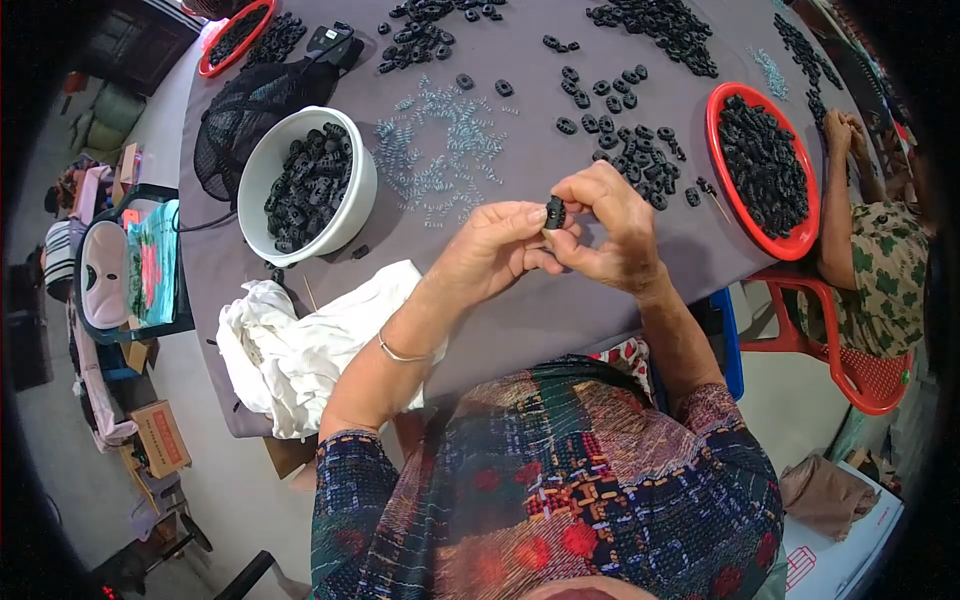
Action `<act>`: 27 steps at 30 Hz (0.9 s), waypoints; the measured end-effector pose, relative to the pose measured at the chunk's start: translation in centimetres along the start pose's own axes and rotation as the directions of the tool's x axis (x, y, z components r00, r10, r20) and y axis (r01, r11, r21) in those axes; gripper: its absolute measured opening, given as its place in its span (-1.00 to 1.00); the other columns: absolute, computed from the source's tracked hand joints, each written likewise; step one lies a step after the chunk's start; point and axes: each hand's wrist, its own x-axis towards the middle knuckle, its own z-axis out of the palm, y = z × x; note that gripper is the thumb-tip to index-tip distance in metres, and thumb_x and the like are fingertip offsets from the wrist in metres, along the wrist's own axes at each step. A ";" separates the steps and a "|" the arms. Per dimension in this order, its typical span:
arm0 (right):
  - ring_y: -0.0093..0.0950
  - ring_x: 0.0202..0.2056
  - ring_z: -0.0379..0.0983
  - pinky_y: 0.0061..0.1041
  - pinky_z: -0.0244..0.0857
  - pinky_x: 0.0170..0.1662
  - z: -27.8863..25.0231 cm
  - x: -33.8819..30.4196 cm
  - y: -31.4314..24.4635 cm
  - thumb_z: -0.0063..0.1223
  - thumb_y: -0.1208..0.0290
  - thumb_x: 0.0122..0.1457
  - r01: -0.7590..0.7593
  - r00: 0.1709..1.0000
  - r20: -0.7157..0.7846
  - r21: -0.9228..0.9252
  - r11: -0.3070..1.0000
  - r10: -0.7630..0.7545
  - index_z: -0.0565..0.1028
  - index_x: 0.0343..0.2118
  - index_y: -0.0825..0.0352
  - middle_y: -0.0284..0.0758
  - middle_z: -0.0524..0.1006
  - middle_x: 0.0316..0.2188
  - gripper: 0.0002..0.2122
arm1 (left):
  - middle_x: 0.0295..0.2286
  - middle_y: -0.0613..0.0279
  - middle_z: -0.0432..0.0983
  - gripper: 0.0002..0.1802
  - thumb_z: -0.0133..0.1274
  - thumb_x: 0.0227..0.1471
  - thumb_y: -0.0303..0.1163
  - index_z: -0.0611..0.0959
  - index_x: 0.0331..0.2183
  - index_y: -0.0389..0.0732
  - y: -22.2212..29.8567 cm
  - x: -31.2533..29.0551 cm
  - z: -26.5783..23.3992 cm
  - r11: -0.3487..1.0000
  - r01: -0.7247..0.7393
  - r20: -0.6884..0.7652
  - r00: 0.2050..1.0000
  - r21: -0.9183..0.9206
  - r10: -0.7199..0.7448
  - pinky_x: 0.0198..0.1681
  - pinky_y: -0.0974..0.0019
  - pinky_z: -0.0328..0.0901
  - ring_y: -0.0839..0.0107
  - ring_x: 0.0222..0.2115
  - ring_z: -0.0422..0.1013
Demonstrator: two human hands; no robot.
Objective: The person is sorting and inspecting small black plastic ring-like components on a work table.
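Between the fingertips of both my hands is a small black plastic cord lock [555,212], held above the near part of the table. My left hand [497,243] pinches it from the left with thumb and forefinger. From the other side my right hand [612,225] grips it, fingers curled. Just beyond my left hand lies a loose spread of small metal springs [440,140]. Several black cord lock pieces [640,155] are scattered past my right hand. Whether a spring sits inside the held piece is hidden.
A white bowl [363,190] of black pieces stands left, beside white cloth [290,350] and a black mesh bag [235,125]. A red basket [716,130] of black pieces sits right. Another person's arm [838,240] reaches the table's right edge, near a red chair [830,345].
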 end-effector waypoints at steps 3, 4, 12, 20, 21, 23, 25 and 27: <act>-0.50 -0.54 0.33 -0.60 0.29 -0.52 -0.1 -0.1 -0.1 0.15 0.63 -0.27 0.029 1.000 -0.003 -0.001 1.000 -0.029 0.42 -0.35 0.37 -0.34 0.42 -0.52 -0.69 | -0.32 0.01 0.51 -0.68 -0.03 0.08 -0.36 0.54 -0.24 -0.46 0.0 0.0 0.1 1.000 0.016 0.007 1.000 0.001 -0.016 -0.33 0.38 0.46 0.36 -0.35 0.48; -0.50 -0.54 0.33 -0.60 0.29 -0.52 -0.1 -0.2 -0.1 0.15 0.63 -0.27 0.029 1.000 -0.004 -0.003 1.000 -0.029 0.42 -0.35 0.37 -0.34 0.42 -0.52 -0.69 | -0.32 0.01 0.51 -0.68 -0.03 0.08 -0.37 0.54 -0.24 -0.46 0.0 0.0 0.1 1.000 0.011 0.021 1.000 0.000 -0.011 -0.34 0.38 0.46 0.36 -0.35 0.48; -0.57 -0.49 0.33 -0.69 0.24 -0.43 -1.2 0.4 -1.0 0.09 0.65 -0.18 -0.143 0.985 0.119 0.134 0.981 0.127 0.42 -0.31 0.43 -0.32 0.39 -0.43 -0.73 | -0.34 0.01 0.51 -0.69 -0.04 0.10 -0.34 0.53 -0.24 -0.44 0.2 -0.1 0.2 0.995 -0.028 0.017 1.000 0.101 0.026 -0.35 0.38 0.45 0.36 -0.37 0.49; -0.73 -0.50 0.35 -0.75 0.24 -0.43 -2.0 0.3 -1.9 -0.01 0.56 0.11 -0.667 0.745 0.320 0.377 0.643 0.585 0.45 -0.36 0.44 -0.45 0.45 -0.53 -0.93 | -0.37 0.02 0.50 -0.77 -0.05 0.11 -0.41 0.51 -0.28 -0.42 -1.0 0.4 -0.5 0.978 0.015 -0.034 0.999 0.207 -0.008 -0.41 0.42 0.45 0.35 -0.41 0.49; -0.73 -0.49 0.36 -0.75 0.23 -0.43 -2.4 0.6 -2.0 -0.01 0.56 0.11 -0.680 0.732 0.351 0.343 0.647 0.583 0.45 -0.36 0.44 -0.45 0.46 -0.53 -0.93 | -0.36 0.02 0.50 -0.77 -0.04 0.10 -0.41 0.52 -0.30 -0.42 -1.1 0.5 -0.6 0.979 0.015 -0.026 1.000 0.202 -0.010 -0.42 0.42 0.45 0.35 -0.42 0.49; -0.74 -0.49 0.35 -0.77 0.20 -0.44 -2.8 0.9 -1.7 0.00 0.56 0.11 -0.726 0.686 0.429 0.344 0.596 0.588 0.45 -0.36 0.44 -0.46 0.46 -0.53 -0.93 | -0.37 0.03 0.49 -0.74 -0.09 0.12 -0.37 0.50 -0.28 -0.42 -0.9 0.5 -0.4 0.974 0.028 -0.008 1.000 0.226 -0.027 -0.40 0.38 0.46 0.31 -0.40 0.49; -0.76 -0.49 0.34 -0.78 0.18 -0.45 -2.7 1.1 -1.7 0.00 0.57 0.11 -0.709 0.705 0.403 0.408 0.575 0.583 0.45 -0.36 0.43 -0.46 0.46 -0.52 -0.93 | -0.38 0.03 0.49 -0.73 -0.11 0.13 -0.37 0.49 -0.27 -0.41 -0.6 0.4 -0.5 0.995 0.012 -0.008 1.000 0.096 -0.011 -0.40 0.36 0.46 0.30 -0.42 0.50; -0.77 -0.49 0.33 -0.80 0.16 -0.45 -2.5 1.8 -2.3 0.01 0.57 0.10 -0.695 0.717 0.365 0.434 0.573 0.594 0.45 -0.36 0.43 -0.46 0.46 -0.53 -0.93 | -0.41 0.03 0.49 -0.73 -0.18 0.16 -0.34 0.46 -0.26 -0.38 -0.6 0.5 -0.6 0.995 -0.012 -0.021 1.000 -0.096 0.010 -0.39 0.33 0.47 0.28 -0.45 0.50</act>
